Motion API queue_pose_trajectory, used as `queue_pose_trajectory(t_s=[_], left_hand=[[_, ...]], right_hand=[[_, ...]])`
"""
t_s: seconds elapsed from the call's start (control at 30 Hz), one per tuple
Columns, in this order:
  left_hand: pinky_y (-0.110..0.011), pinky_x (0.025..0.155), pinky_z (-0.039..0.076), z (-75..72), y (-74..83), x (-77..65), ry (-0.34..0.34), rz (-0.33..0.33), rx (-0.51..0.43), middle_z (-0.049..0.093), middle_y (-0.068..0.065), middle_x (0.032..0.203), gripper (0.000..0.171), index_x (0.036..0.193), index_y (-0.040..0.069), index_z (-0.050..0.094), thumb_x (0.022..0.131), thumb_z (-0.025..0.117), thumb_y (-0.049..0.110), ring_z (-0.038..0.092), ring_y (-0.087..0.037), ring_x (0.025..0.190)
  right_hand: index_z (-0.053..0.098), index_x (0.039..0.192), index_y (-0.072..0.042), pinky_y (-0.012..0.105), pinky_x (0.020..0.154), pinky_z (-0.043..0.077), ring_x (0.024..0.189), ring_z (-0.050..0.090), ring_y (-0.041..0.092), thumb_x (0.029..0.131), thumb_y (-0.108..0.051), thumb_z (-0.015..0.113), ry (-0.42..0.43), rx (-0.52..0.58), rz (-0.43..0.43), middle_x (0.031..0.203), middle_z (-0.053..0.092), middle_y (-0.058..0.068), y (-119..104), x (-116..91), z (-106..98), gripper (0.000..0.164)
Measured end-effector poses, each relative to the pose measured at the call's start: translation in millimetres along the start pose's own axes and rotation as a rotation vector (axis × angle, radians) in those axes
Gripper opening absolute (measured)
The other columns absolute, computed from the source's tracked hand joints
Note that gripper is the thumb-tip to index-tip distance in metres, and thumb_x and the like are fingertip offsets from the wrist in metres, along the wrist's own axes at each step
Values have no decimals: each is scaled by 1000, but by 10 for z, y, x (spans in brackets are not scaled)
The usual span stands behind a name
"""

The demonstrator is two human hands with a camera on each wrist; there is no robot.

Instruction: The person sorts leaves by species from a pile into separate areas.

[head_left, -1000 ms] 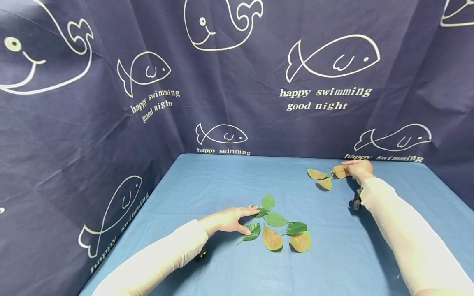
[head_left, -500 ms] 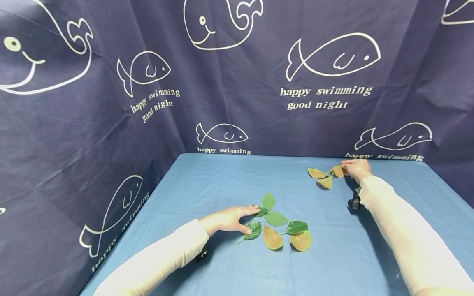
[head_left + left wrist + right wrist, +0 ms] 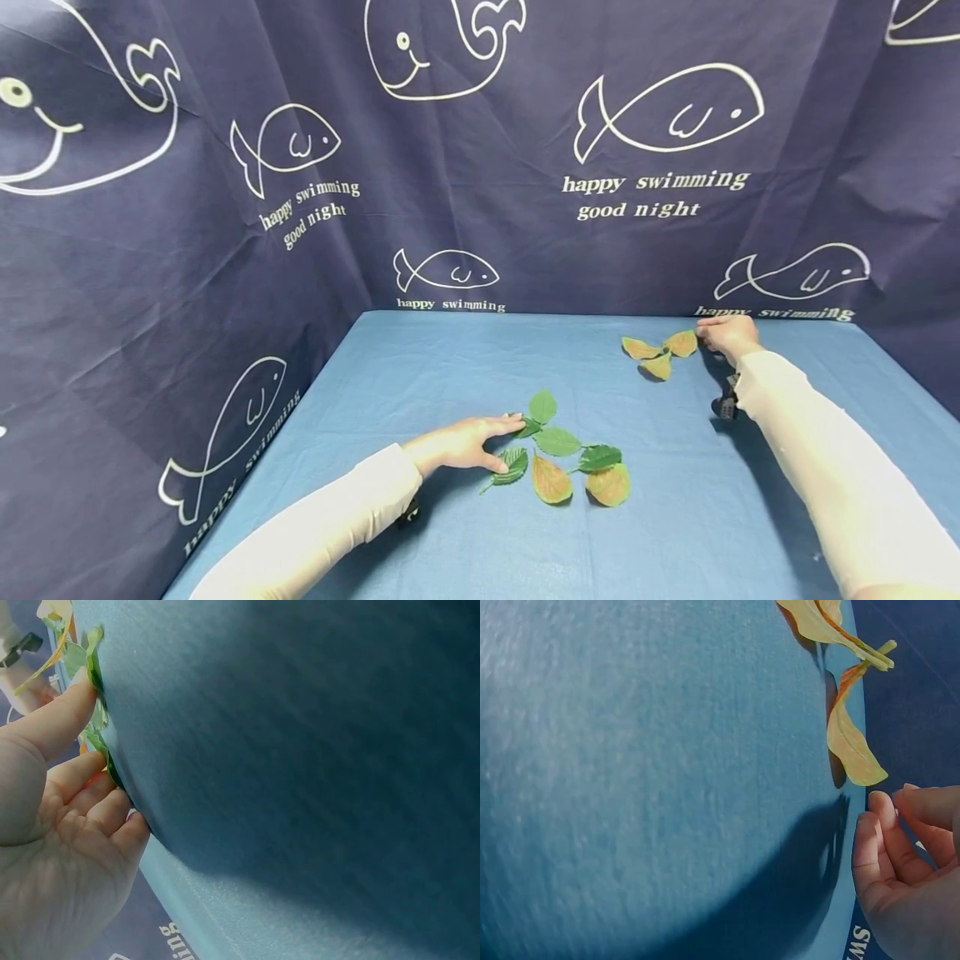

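My left hand (image 3: 467, 443) lies low at the left of a cluster of leaves, fingers spread. Its fingertips rest on one dark green leaf (image 3: 529, 427) and its thumb touches a ribbed green leaf (image 3: 511, 466); the left wrist view shows the green leaf (image 3: 94, 664) right at the thumb tip. At the far right, my right hand (image 3: 731, 336) hovers just beside a trio of yellow-orange leaves. Its nearest leaf (image 3: 681, 343) stands free of the fingers. In the right wrist view that curled yellow leaf (image 3: 853, 746) ends just above the loosely bent fingers, which hold nothing.
Beside the left hand lie two lighter green leaves, one upright leaf (image 3: 543, 406) and one sideways leaf (image 3: 558, 442), plus a dark green leaf (image 3: 599, 457) and two orange-yellow leaves (image 3: 552, 481). A blue cloth (image 3: 450, 358) covers the table; a dark printed curtain (image 3: 525, 208) stands behind.
My right hand has let go of the right yellow-orange leaf and moved slightly right, off it. My left hand has stayed in place on the green leaves.
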State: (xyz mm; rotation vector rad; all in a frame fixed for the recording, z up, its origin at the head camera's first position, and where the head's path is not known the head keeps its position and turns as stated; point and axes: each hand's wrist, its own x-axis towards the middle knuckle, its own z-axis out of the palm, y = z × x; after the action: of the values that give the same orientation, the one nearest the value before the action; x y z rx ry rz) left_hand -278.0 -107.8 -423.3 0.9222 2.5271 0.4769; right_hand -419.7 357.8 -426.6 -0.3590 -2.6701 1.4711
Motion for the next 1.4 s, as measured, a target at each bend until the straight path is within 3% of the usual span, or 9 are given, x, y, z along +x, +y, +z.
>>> queue_pose_trajectory(t_s=[0.37,0.57,0.83,0.9,0.97,1.1,1.4], left_hand=[[-45,120,22,-7,0,1,5,-16,-20,26,5,160,73,152,20,35,88,71,26,24,-18,148],[-44,120,22,-10,2,-4,3,-16,-7,25,6,160,73,152,20,34,89,70,27,23,-17,148],[-43,120,22,2,-7,3,-2,-22,0,25,6,160,73,152,21,34,89,70,27,23,-17,148],[-43,120,23,11,-14,11,3,-11,9,26,5,160,73,152,20,35,88,71,27,24,-18,148],[-43,120,23,18,-16,15,10,0,15,28,4,160,73,151,19,36,88,72,26,26,-19,147],[-44,119,24,22,-11,23,18,15,19,30,2,159,73,151,17,37,87,72,25,27,-20,147],[-43,120,23,27,2,18,7,1,27,27,4,160,73,152,20,35,88,71,26,26,-19,147]], right_hand=[[62,121,12,15,61,54,59,59,-6,89,-7,60,21,50,-40,60,62,-22,-131,-67,-91,37],[69,92,-12,15,64,55,60,59,-9,89,-5,63,-1,138,-42,58,59,-26,-174,-89,-133,10],[66,77,-30,14,60,52,60,60,-8,90,-11,65,20,71,-103,56,61,-28,-208,-139,-174,23],[70,82,-27,15,61,53,59,58,-9,90,-11,65,17,57,-108,55,59,-29,-219,-158,-179,18],[75,98,-16,16,60,53,58,58,-10,90,-11,65,9,40,-118,56,59,-30,-232,-176,-183,13],[62,122,9,13,58,51,59,58,-11,91,-12,63,-4,4,-138,63,63,-28,-268,-202,-194,37],[59,123,12,13,63,53,62,59,-12,92,-13,64,-35,29,-193,71,65,-26,-388,-294,-179,40]])
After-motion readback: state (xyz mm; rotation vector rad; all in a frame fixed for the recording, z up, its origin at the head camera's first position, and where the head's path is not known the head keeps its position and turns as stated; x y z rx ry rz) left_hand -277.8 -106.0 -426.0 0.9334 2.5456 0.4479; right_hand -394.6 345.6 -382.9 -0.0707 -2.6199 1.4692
